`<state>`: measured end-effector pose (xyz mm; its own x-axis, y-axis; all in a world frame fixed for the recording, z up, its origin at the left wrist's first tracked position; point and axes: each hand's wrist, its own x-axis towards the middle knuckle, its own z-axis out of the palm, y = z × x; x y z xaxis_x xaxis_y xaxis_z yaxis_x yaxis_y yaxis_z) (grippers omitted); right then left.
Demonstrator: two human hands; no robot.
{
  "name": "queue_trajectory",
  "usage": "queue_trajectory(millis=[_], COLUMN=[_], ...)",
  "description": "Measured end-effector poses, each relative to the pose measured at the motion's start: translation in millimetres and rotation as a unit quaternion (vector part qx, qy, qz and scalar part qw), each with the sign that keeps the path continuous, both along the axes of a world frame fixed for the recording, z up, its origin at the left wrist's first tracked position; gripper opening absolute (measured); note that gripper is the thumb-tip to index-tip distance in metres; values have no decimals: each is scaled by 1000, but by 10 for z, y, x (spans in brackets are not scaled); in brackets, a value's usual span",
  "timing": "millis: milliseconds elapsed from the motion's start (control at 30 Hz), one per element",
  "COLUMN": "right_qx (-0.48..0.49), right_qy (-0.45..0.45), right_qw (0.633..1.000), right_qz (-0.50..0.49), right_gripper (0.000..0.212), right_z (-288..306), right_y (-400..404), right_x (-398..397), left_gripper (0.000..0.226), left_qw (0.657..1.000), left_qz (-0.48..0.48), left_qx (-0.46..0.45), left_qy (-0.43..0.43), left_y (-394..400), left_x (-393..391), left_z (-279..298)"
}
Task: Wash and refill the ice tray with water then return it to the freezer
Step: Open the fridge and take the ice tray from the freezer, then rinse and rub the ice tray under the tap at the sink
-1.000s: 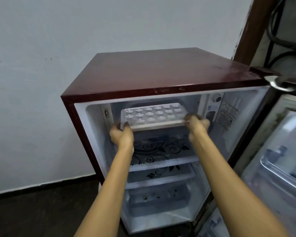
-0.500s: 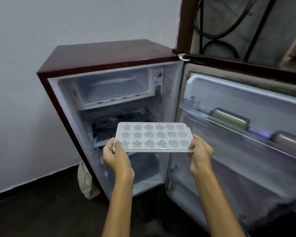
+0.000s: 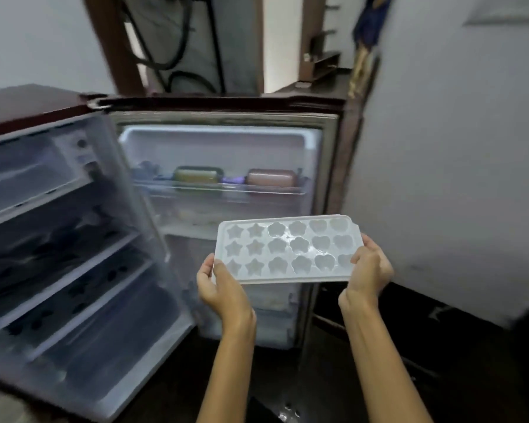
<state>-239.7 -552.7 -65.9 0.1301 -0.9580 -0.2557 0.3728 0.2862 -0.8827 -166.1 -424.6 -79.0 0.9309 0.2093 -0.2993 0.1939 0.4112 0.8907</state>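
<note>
Change since the earlier frames: ice tray (image 3: 287, 250) withdrawn from the freezer compartment (image 3: 28, 178) and carried rightward; it is now held in front of the open door (image 3: 220, 190), well clear of the cabinet, and the view has swung right with it.

Left hand (image 3: 219, 288): grips the tray's left short end, thumb over the rim, fingers curled beneath.

Right hand (image 3: 368, 271): grips the right short end in the same way, thumb on the top edge.

Ice tray: white plastic, three rows of moulded cells, stars at the left, flower and heart shapes towards the right. Held roughly level. The cells look empty, though the picture is too soft to be sure.

Fridge (image 3: 74, 239): small, dark red top, door fully open, interior blurred. Freezer compartment at upper left, shelves below it.

Door shelf (image 3: 220, 187): holds a yellow-green container (image 3: 197, 175) and a pinkish container (image 3: 271, 177), with something purple between them.

Task standing, as a judgement: removal done; washing, refilling and return all outstanding. The next move is likely to a sink, none of which is in view. The door stands open.
</note>
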Motion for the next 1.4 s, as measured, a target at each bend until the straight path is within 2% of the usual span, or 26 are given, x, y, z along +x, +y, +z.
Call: queue_trajectory(millis=[233, 433, 600, 733, 900, 1033, 1167, 1400], right_qx=[35, 41, 37, 35, 45, 60, 76, 108], right_qy=[-8, -34, -57, -47, -21, -13, -17, 42], right_qw=[982, 939, 887, 845, 799, 761, 738, 722], right_qz=[-188, -341, -457, -532, -599, -646, -670, -682], right_gripper=[47, 49, 46, 44, 53, 54, 54, 45], right_z=[54, 144, 268, 299, 204, 147, 103, 103], right_y=[-732, -1206, -1462, -1467, -1300, -1113, -974, -1033], right_x=[-1147, -2051, -2717, -3260, -3970, -4485, -4903, -5516], left_gripper=[16, 20, 17, 24, 28, 27, 32, 38], left_qw=[979, 926, 842, 754, 638, 559, 504, 437], left_qz=[-203, -377, -534, -649, -759, -813, -845, -875], left_qx=[-9, -27, -66, -77, -74, -77, -72, -55], left_qy=[0, 2, 46, 67, 108, 143, 165, 200], left_y=[-1108, -2019, -2694, -3030, -3131, -3118, -3143, -3347], left_x=[-733, -1382, -1961, -2487, -3191, -3710, -4174, -4735], left_z=[56, 82, 216, 226, 183, 152, 136, 74])
